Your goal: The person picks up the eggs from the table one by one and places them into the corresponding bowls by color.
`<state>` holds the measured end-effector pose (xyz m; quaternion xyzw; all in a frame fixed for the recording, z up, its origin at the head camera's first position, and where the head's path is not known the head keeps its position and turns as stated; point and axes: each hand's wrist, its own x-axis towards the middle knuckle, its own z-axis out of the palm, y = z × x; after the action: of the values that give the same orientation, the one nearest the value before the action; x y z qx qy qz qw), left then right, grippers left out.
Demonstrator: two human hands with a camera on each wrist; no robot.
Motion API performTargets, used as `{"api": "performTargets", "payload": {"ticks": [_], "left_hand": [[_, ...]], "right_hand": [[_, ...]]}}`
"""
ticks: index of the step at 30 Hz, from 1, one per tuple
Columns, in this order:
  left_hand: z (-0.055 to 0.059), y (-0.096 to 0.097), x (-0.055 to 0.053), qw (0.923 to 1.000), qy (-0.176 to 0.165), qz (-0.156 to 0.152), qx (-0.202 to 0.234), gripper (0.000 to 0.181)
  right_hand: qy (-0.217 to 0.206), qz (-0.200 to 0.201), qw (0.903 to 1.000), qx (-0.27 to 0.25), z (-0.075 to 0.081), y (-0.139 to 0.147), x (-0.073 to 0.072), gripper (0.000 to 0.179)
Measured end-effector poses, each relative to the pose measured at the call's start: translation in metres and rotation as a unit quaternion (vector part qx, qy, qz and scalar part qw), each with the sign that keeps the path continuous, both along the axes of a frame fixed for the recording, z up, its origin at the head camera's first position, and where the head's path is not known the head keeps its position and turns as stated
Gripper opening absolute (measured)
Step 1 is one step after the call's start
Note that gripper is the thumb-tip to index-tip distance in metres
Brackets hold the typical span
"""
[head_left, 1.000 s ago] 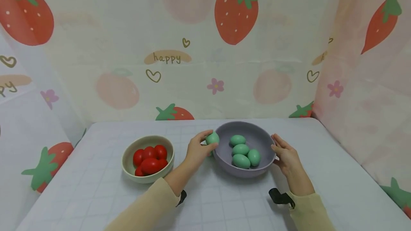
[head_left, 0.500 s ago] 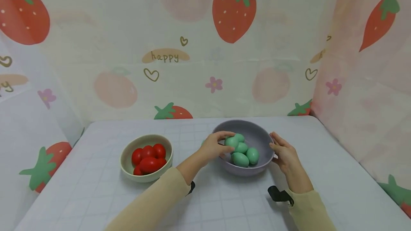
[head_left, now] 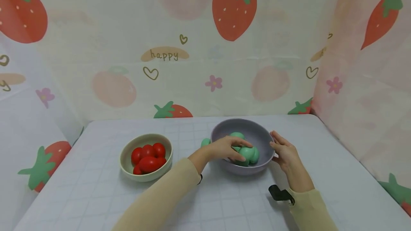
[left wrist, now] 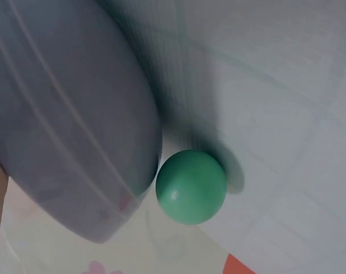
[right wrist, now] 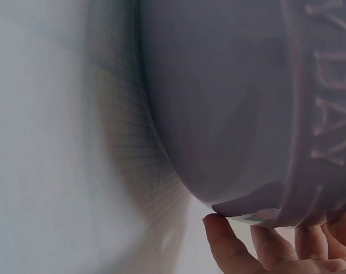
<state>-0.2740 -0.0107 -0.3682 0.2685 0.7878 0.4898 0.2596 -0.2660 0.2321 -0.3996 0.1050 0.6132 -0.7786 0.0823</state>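
Observation:
Inside the grey-purple bowl (head_left: 224,126), my left hand (head_left: 221,148) holds a green egg (head_left: 247,152) between thumb and fingers, low over several other green eggs (head_left: 237,135). My left hand partly hides them. My right hand (head_left: 287,154) grips the bowl's right side, with its thumb near the rim. In the right wrist view its fingers (right wrist: 272,248) lie against the bowl's outer wall (right wrist: 224,103). One more green egg (left wrist: 191,187) lies on the table just outside the bowl, on its left; the left wrist view shows it close to the bowl's wall.
On the left of the table (head_left: 221,202) stands a cream bowl (head_left: 124,165) with several red eggs (head_left: 149,164). A cloth printed with strawberries (head_left: 234,8) hangs behind the table and along both sides.
My left hand has carried the green egg from the bowl's left rim rightward and down among the other green eggs. My right hand has stayed at the bowl.

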Motion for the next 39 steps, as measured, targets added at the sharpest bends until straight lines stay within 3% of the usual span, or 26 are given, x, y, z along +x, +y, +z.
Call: {"api": "performTargets", "payload": {"ticks": [12,19,31,39], "left_hand": [[-0.004,0.016,-0.007,0.9958,0.01,-0.062,-0.067,0.045],[-0.005,0.018,-0.007,0.9899,0.036,-0.098,-0.096,0.044],[0.0,0.021,-0.005,0.9798,0.044,-0.117,-0.155,0.043],[-0.005,0.022,-0.001,0.9838,0.064,-0.093,-0.139,0.046]], "right_hand": [[0.004,0.011,0.9999,0.0,-0.001,0.001,0.002,0.062],[0.005,0.011,0.9999,0.002,-0.002,0.001,0.003,0.062],[0.009,0.014,0.9999,0.001,0.002,0.0,0.001,0.063],[0.007,0.019,0.9997,0.013,0.001,0.003,0.002,0.063]]}}
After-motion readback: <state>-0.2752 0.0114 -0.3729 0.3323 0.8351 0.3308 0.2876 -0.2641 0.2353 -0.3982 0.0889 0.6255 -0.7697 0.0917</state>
